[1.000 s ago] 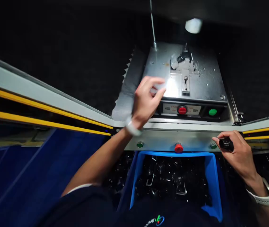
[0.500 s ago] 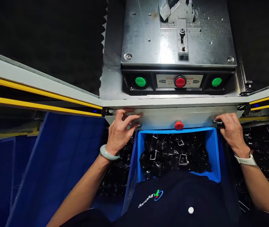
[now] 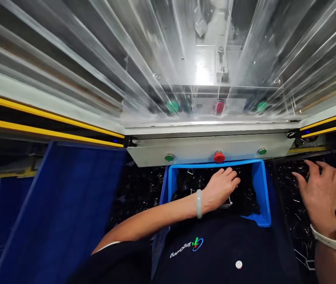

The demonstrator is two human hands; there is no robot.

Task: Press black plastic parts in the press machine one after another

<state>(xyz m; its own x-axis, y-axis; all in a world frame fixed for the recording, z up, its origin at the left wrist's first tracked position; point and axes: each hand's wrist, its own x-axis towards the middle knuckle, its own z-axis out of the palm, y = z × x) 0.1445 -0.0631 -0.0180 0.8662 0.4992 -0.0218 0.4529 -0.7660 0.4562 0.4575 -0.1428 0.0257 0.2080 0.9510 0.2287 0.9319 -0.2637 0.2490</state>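
My left hand (image 3: 220, 188) hangs over the blue bin (image 3: 267, 197), back upward and fingers bent down. Its fingertips are hidden, so whether it grips anything does not show. Beneath it, the bin holds many glossy black parts and a few thin metal frames (image 3: 226, 204). To the right of the bin, my right hand (image 3: 323, 187) is open, fingers spread, with nothing seen in it. A pile of similar black parts (image 3: 293, 209) lies below and beside that hand.
A clear ribbed curtain (image 3: 144, 47) covers the machine plate. Below it, the pale front panel (image 3: 191, 148) carries a red button (image 3: 219, 156) between two green ones. Yellow-edged bars (image 3: 52, 128) flank the opening. A blue panel (image 3: 76, 189) stands at left.
My left hand has moved from the left panel button rightward over the bin. My right hand has left the right button, opened, and no longer shows the black cylindrical part. The clear curtain now covers the machine.
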